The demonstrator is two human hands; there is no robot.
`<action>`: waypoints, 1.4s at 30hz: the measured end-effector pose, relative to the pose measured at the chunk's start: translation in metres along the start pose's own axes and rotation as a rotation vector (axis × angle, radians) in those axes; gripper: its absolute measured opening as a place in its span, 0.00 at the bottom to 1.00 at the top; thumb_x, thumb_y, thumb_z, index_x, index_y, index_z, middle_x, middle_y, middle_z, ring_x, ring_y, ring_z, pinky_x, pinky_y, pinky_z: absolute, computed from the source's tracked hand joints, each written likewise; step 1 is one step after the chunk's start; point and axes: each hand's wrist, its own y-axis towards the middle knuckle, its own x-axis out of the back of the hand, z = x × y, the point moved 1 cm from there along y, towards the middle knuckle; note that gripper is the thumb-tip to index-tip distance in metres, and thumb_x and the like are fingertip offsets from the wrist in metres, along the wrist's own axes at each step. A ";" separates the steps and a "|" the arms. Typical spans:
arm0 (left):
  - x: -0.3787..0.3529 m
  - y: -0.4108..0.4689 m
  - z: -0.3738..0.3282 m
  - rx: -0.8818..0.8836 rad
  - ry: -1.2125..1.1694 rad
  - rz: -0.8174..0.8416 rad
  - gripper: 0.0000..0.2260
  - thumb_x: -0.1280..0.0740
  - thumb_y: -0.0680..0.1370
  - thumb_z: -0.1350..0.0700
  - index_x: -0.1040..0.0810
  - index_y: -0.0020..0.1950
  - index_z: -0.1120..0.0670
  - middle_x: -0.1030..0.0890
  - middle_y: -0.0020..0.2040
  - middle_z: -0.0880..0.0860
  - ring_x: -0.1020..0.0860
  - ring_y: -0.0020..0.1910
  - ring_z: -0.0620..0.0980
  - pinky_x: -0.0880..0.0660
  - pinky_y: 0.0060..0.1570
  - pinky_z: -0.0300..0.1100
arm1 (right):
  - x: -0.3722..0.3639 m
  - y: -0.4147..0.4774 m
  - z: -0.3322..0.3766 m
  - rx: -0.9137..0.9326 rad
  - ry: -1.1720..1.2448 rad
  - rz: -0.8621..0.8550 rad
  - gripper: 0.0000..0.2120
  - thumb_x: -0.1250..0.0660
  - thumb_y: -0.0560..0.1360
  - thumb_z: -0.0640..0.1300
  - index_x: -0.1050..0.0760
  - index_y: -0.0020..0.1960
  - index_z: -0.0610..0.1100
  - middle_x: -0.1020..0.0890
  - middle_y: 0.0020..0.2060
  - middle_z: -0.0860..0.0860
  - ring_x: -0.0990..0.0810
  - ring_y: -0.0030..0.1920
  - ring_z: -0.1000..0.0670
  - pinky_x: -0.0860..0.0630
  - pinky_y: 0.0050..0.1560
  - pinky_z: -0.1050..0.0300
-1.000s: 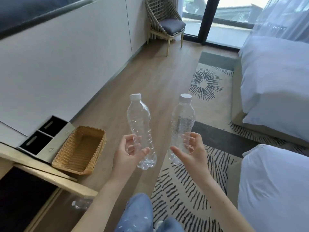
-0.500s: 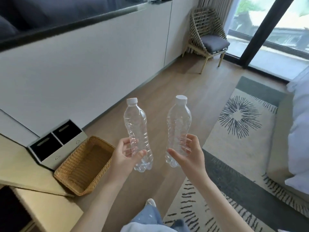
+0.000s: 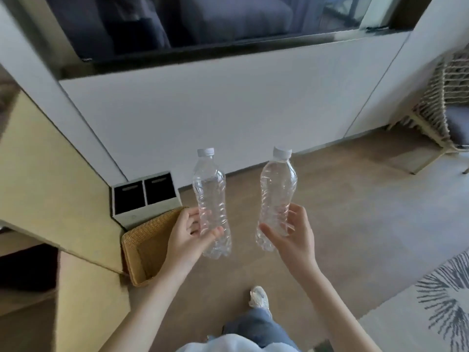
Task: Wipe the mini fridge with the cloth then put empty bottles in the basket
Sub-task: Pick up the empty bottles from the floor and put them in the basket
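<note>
I hold two clear empty plastic bottles with white caps, both upright in front of me. My left hand [image 3: 186, 238] grips the lower part of the left bottle [image 3: 210, 196]. My right hand [image 3: 294, 237] grips the lower part of the right bottle [image 3: 278, 191]. A woven wicker basket [image 3: 138, 240] sits on the wooden floor just left of and below my left hand, which partly hides it. No cloth or mini fridge is clearly in view.
A white bin with two dark compartments [image 3: 143, 194] stands behind the basket against the white wall. Light wooden furniture [image 3: 50, 174] fills the left side. A woven chair [image 3: 441, 110] stands at the far right, and a patterned rug [image 3: 444, 301] lies at the lower right.
The view has swung left, so the basket and wall now lie closer to centre and the bed has left the view. Both hands keep the bottles upright, now nearer the basket.
</note>
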 end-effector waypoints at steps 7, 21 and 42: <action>-0.004 0.026 -0.009 0.034 -0.079 -0.377 0.32 0.19 0.60 0.43 0.23 0.61 0.49 0.19 0.60 0.47 0.21 0.60 0.46 0.26 0.59 0.41 | -0.040 0.109 0.024 0.125 -0.084 0.405 0.24 0.20 0.66 0.45 0.30 0.54 0.56 0.20 0.47 0.65 0.22 0.49 0.64 0.27 0.47 0.65; 0.105 0.027 0.033 0.162 -0.153 -0.828 0.21 0.20 0.68 0.58 0.24 0.54 0.43 0.19 0.56 0.42 0.21 0.57 0.43 0.24 0.58 0.43 | -0.212 0.133 0.050 0.145 -0.110 0.827 0.26 0.21 0.68 0.42 0.30 0.60 0.48 0.21 0.50 0.62 0.23 0.46 0.72 0.26 0.38 0.75; 0.327 0.263 0.276 0.447 -0.060 -0.429 0.24 0.20 0.68 0.52 0.25 0.60 0.47 0.20 0.59 0.42 0.21 0.59 0.45 0.25 0.59 0.41 | -0.532 0.169 -0.105 -0.231 -0.221 0.700 0.28 0.20 0.66 0.53 0.28 0.61 0.53 0.18 0.52 0.60 0.20 0.53 0.59 0.20 0.54 0.52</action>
